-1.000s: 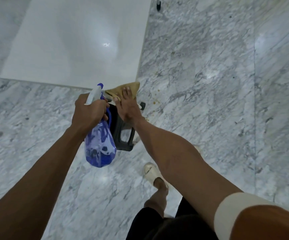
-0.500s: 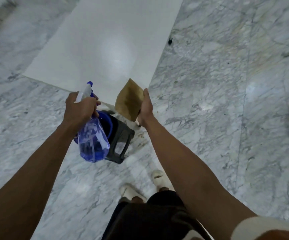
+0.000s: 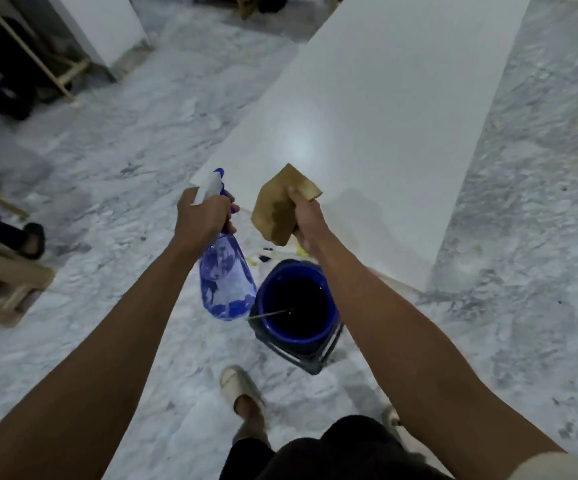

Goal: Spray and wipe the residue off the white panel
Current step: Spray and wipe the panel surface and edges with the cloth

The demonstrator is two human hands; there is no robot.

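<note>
A long white panel (image 3: pixel 377 109) lies flat on the marble floor and stretches away to the upper right. My left hand (image 3: pixel 202 216) grips the neck of a blue spray bottle (image 3: pixel 225 282), nozzle pointing forward, just short of the panel's near corner. My right hand (image 3: pixel 306 220) holds a tan cloth (image 3: pixel 277 206) upright over the panel's near edge. Small yellowish and dark marks (image 3: pixel 267 252) show on the floor beside that edge.
A blue bucket (image 3: pixel 263 299) rests on a dark stool (image 3: pixel 312 362) right below my hands. My sandalled foot (image 3: pixel 239 382) stands behind it. At left are a wooden piece (image 3: pixel 7 289) and another person's foot (image 3: pixel 33 240). A white board (image 3: pixel 107 26) leans at the upper left.
The view has lifted and swung, so more of the panel and room shows. Both hands have risen off the stool, the cloth lifted from it and held upright; the bucket is now uncovered.
</note>
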